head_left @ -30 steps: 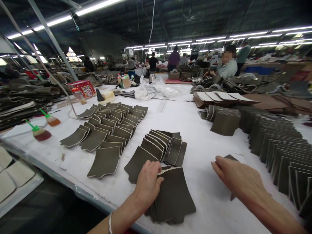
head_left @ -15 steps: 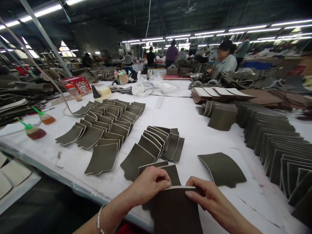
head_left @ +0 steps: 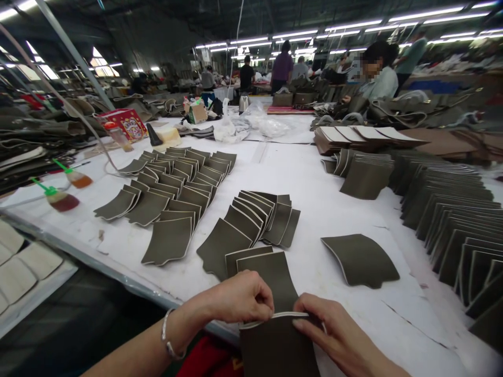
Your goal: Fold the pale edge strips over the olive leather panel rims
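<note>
Panel (head_left: 277, 348), one: dark, pale-edged, held at the near side of the table (head_left: 293, 170). Right hand (head_left: 334, 331): grip pinched on its top edge. Left hand (head_left: 244, 297): curled at that edge; whether pinching, cannot be told. Hazard: uneven pull could skew or crease it.

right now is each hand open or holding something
Left hand: closed, curled at the top edge of a flat, dark olive, leather-like panel; grip unclear.
Right hand: closed, pinching that panel.

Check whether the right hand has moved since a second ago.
Yes: the right hand moved left and toward the wearer, judged against the curved-panel stack beyond it.
</note>
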### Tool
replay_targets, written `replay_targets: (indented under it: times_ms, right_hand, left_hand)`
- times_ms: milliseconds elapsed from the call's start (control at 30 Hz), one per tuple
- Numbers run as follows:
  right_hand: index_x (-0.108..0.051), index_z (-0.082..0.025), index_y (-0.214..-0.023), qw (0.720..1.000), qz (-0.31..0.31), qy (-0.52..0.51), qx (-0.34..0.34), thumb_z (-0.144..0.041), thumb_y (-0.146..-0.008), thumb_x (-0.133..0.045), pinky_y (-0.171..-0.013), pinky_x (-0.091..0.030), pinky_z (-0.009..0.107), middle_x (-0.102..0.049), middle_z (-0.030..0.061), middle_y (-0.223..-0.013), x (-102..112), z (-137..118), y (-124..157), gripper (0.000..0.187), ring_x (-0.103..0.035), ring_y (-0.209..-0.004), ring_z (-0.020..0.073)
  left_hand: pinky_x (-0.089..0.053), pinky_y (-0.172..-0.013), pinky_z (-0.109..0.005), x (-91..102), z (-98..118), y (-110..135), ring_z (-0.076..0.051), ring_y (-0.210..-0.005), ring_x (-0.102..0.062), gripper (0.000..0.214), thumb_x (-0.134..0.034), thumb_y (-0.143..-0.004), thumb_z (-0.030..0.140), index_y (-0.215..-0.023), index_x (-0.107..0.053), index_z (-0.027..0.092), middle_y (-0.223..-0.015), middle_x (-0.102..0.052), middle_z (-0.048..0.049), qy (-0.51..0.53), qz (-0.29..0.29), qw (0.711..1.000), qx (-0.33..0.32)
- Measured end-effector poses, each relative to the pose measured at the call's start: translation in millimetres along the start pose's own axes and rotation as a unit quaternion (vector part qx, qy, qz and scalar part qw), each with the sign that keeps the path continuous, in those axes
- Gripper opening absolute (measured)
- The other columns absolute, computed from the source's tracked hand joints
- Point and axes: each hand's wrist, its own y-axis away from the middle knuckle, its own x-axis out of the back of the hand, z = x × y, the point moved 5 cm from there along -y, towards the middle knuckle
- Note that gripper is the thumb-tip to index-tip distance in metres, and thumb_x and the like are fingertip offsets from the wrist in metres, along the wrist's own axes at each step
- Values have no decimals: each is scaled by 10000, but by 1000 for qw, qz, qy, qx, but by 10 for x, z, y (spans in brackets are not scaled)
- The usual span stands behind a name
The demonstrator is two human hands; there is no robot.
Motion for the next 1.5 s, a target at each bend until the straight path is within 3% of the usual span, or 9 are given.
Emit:
replay_targets:
  times_ms: [133,200,633,800,1033,1133,1233,1333,1500]
  right_hand:
    - [-596,-270,-1056,978,80,142,129,-124,-883,-538,-750,-381,355,-581,40,-997,-23,-243,28,234,-521,-876,239]
    - [-606,-272,-1015,964,99,180,171,-97,-834,-614,-727,-358,356,-588,27,-956,-80,-339,30,252,-509,-849,242]
    - [-548,-206,-800,927,154,227,257,-102,-823,-639,-691,-272,357,-559,2,-783,-284,-378,-26,140,-459,-732,207]
    - [-526,-202,-782,920,146,233,280,-72,-824,-629,-675,-277,353,-558,-3,-785,-243,-419,-34,172,-456,-725,199]
    - [-556,-212,-829,955,35,222,193,-74,-818,-704,-783,-375,373,-588,9,-922,-79,-473,-111,202,-501,-889,221]
    - [-539,-207,-808,945,32,248,209,-54,-804,-661,-754,-405,375,-590,25,-904,-118,-570,-56,195,-510,-860,228]
    - [-500,-219,-764,912,86,276,290,-146,-808,-671,-718,-419,376,-581,22,-831,-140,-752,77,191,-509,-795,231]
    - [-448,-231,-754,896,86,269,344,-225,-927,-576,-675,-431,346,-556,11,-777,-128,-873,171,215,-506,-733,209]
    - [-401,-254,-821,946,96,130,281,-184,-952,-429,-693,-479,320,-562,36,-959,-77,-715,157,151,-564,-854,211]
  left_hand:
    - [-262,-484,-191,-55,-111,-46,-80,-540,-376,163,-567,-585,156,-681,-691,114,-533,-481,54,78,9,997,26]
    - [-269,-480,-194,-85,-141,-46,-78,-518,-365,163,-574,-607,208,-690,-678,113,-534,-473,52,108,2,994,36]
    - [-344,-477,-211,-227,-218,-57,-105,-487,-433,132,-548,-552,260,-600,-579,141,-493,-484,36,156,-1,985,69]
    - [-304,-463,-205,-207,-164,-34,-99,-502,-394,130,-512,-544,237,-615,-570,145,-515,-458,46,109,3,992,59]
    - [-212,-479,-218,-139,-16,-15,-89,-542,-322,90,-544,-630,224,-570,-539,157,-518,-342,65,-48,57,997,11]
    - [-206,-507,-242,-58,117,-18,-104,-539,-338,60,-534,-631,181,-577,-554,166,-500,-349,57,-130,91,987,2]
    - [-215,-526,-252,76,263,-13,-109,-528,-341,82,-512,-629,135,-560,-537,172,-500,-385,47,-180,101,979,-1]
    - [-237,-516,-234,151,325,-13,-97,-511,-375,97,-527,-612,111,-537,-521,172,-479,-398,53,-188,67,980,-9]
    - [-240,-493,-208,12,107,1,-73,-504,-325,133,-577,-745,210,-624,-561,156,-512,-362,71,-46,-62,996,-42]
